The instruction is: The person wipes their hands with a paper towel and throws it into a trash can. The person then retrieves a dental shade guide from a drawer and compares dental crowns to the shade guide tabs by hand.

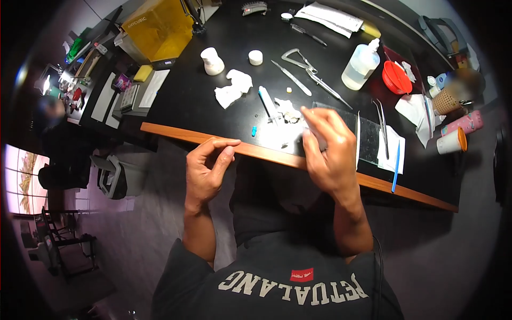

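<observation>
My left hand (pixel 209 169) is at the wooden front edge of the table, its thumb and index finger drawn together. Whether something small sits between those fingertips, I cannot make out. My right hand (pixel 335 150) is above the table's front part, thumb and index finger apart, with nothing visible in it. Just left of it lies crumpled white tissue (pixel 288 111). A syringe (pixel 268 104) with a blue tip rests beside the tissue, and a small blue cap (pixel 254 130) lies closer to the edge. A scalpel-like tool (pixel 292 78) and a metal caliper (pixel 320 80) lie farther back.
Tweezers (pixel 382 128) and a blue stick (pixel 396 166) lie on white paper at right. Behind them stand a clear bottle (pixel 361 65) and a red bowl (pixel 397 77). White containers (pixel 212 61) and tissue (pixel 233 89) are at left. A yellow box (pixel 159 33) stands at the back left.
</observation>
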{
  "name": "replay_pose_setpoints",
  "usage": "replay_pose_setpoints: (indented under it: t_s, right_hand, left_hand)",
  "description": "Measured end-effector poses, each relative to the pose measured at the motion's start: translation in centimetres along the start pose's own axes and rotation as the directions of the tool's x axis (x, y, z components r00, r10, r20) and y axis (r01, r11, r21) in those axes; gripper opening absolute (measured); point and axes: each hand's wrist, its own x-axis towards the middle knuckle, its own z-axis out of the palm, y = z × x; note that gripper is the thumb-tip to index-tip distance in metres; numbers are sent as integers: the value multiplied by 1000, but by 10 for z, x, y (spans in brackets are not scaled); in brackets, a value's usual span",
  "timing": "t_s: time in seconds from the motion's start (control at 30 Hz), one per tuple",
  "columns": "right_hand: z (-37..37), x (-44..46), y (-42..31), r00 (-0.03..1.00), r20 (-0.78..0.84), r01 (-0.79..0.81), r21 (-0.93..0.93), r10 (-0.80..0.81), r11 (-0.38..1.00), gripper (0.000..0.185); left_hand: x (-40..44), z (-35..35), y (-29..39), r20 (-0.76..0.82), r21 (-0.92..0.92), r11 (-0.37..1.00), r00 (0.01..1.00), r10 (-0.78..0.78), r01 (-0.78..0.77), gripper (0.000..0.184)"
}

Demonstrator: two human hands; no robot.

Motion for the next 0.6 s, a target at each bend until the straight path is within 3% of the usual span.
replay_pose_setpoints:
  t_s: [0.13, 0.23, 0.33, 0.47, 0.6]
  right_hand:
    - [28, 30, 21, 993, 115, -21, -79, 30, 997, 24]
    - [51, 36, 47, 984, 174, 95, -255, -51, 962, 18]
    - [56, 41, 49, 970, 241, 117, -307, -42, 944, 17]
    - [54, 42, 36, 976, 211, 35, -373, 48, 927, 19]
    - [49, 41, 34, 999, 47, -10, -335, 27, 942, 20]
  left_hand:
    - [18, 3, -2, -97, 236, 966, 987, 127, -101, 8]
    - [42, 2, -3, -176, 412, 895, 949, 261, -170, 6]
    - [77, -13, -16, -103, 611, 726, 878, 468, -316, 12]
    - [108, -17, -11, 2, 676, 653, 886, 463, -342, 27]
    - [143, -12, -20, 158, 675, 623, 902, 403, -396, 42]
